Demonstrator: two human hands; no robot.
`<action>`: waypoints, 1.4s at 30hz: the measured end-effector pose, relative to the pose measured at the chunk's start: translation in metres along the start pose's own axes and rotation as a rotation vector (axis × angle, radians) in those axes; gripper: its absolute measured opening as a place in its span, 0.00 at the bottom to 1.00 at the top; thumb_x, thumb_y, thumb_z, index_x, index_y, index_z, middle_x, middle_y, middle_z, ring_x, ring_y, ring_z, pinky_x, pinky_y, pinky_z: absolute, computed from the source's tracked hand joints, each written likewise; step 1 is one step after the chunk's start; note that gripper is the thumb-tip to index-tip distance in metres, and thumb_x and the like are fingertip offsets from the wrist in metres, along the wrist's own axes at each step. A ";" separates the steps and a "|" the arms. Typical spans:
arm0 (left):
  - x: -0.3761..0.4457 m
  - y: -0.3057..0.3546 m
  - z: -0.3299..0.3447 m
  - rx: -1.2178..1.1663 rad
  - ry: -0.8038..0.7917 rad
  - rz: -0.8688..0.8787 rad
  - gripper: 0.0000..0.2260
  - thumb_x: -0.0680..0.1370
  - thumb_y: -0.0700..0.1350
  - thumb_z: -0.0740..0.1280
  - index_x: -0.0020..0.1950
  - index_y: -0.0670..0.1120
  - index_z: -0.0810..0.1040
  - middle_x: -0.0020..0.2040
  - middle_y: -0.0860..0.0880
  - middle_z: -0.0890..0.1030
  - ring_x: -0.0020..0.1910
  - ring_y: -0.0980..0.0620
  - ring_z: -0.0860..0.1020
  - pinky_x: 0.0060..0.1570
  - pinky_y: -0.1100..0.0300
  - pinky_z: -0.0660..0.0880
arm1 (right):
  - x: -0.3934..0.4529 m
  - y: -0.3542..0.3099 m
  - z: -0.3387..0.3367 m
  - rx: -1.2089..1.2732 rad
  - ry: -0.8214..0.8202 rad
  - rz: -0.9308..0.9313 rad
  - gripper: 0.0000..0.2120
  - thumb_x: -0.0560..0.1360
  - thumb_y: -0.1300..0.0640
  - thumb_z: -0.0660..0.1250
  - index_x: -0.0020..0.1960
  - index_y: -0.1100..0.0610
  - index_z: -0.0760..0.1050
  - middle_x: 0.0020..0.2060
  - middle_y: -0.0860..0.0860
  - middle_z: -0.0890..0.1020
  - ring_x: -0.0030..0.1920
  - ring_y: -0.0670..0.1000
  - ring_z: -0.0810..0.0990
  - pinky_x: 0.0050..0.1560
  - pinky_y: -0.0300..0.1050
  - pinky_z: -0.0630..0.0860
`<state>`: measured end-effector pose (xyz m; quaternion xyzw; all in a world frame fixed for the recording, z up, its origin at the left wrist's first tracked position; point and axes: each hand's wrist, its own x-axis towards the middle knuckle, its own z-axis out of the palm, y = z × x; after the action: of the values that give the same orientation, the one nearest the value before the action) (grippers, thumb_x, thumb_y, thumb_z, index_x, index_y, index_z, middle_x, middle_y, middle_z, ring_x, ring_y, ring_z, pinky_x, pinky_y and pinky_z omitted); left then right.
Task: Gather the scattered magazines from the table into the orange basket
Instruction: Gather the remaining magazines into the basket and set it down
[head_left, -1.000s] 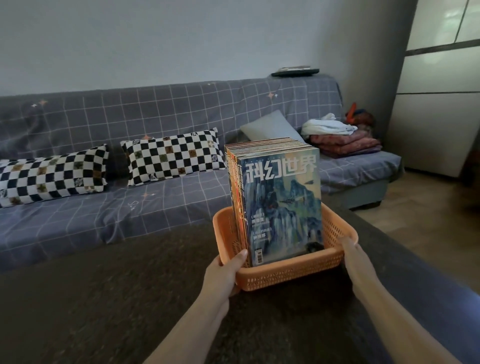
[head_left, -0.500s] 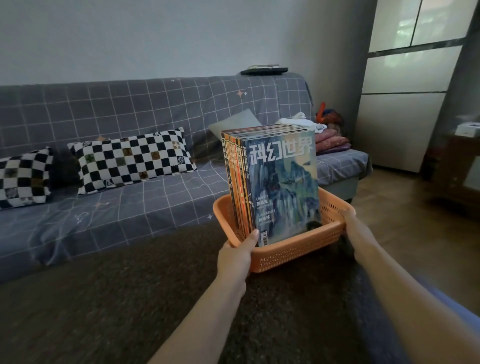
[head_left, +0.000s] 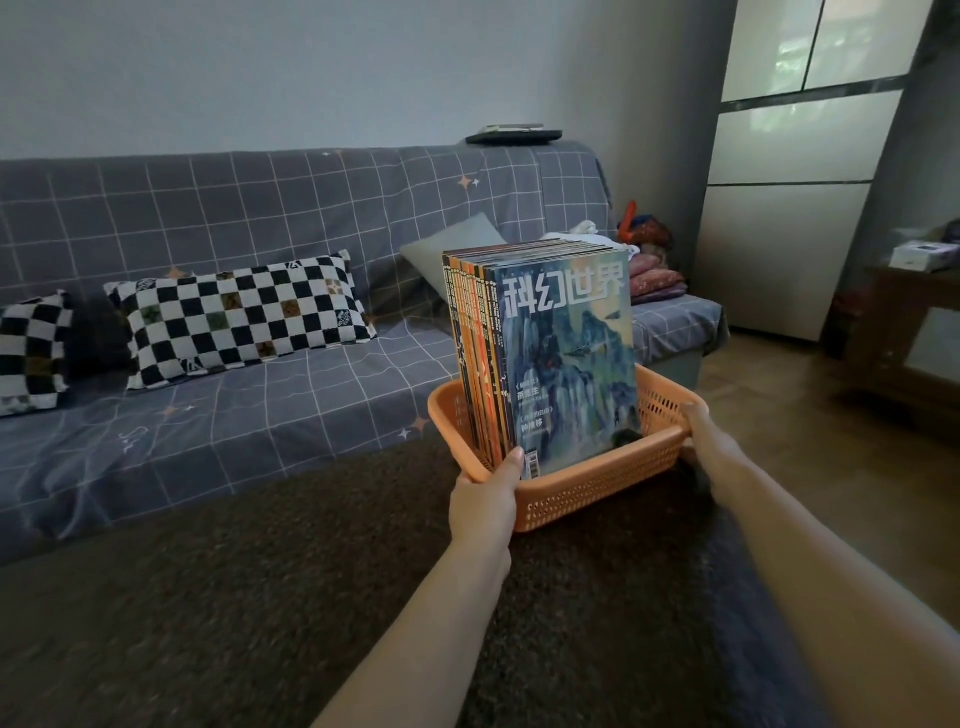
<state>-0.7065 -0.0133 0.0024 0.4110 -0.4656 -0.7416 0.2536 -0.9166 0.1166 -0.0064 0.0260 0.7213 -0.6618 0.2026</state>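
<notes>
An orange perforated basket (head_left: 592, 491) holds several magazines (head_left: 561, 353) standing upright, the front one with a blue-green mountain cover. My left hand (head_left: 485, 499) grips the basket's near left corner, its thumb over the rim against the front magazine. My right hand (head_left: 709, 439) grips the basket's right end. The basket sits at the far edge of the dark table (head_left: 260, 597). No loose magazines show on the table.
A grey grid-patterned sofa (head_left: 260, 218) stands behind the table with checkered pillows (head_left: 239, 317) and folded clothes (head_left: 654, 275). A white cabinet (head_left: 800, 208) and a dark side table (head_left: 914, 322) stand at the right on a wooden floor.
The view has swung to the right, showing more of the cabinet and side table. Both hands stay on the basket, which sits further right in the frame.
</notes>
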 end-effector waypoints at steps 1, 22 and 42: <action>-0.001 0.000 0.000 0.005 0.002 -0.001 0.19 0.75 0.49 0.71 0.64 0.47 0.73 0.48 0.48 0.81 0.46 0.49 0.79 0.48 0.52 0.78 | 0.000 0.000 0.000 -0.001 0.004 0.004 0.30 0.76 0.37 0.55 0.64 0.61 0.71 0.38 0.55 0.76 0.41 0.53 0.74 0.49 0.48 0.68; -0.036 0.024 -0.016 0.129 -0.094 -0.100 0.22 0.79 0.50 0.66 0.71 0.46 0.69 0.63 0.42 0.76 0.62 0.41 0.75 0.63 0.42 0.71 | -0.082 -0.004 0.034 -0.141 -0.030 0.040 0.20 0.72 0.50 0.69 0.59 0.61 0.72 0.40 0.54 0.78 0.43 0.54 0.77 0.43 0.49 0.75; -0.028 0.013 -0.012 0.155 -0.048 -0.051 0.25 0.78 0.54 0.65 0.72 0.44 0.68 0.64 0.43 0.76 0.65 0.42 0.72 0.63 0.45 0.68 | -0.095 0.000 0.039 -0.086 -0.080 0.062 0.24 0.76 0.47 0.63 0.66 0.61 0.67 0.54 0.59 0.77 0.56 0.60 0.76 0.61 0.60 0.72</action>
<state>-0.6814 -0.0032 0.0222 0.4235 -0.5168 -0.7191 0.1908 -0.8197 0.1008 0.0233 0.0131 0.7393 -0.6239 0.2529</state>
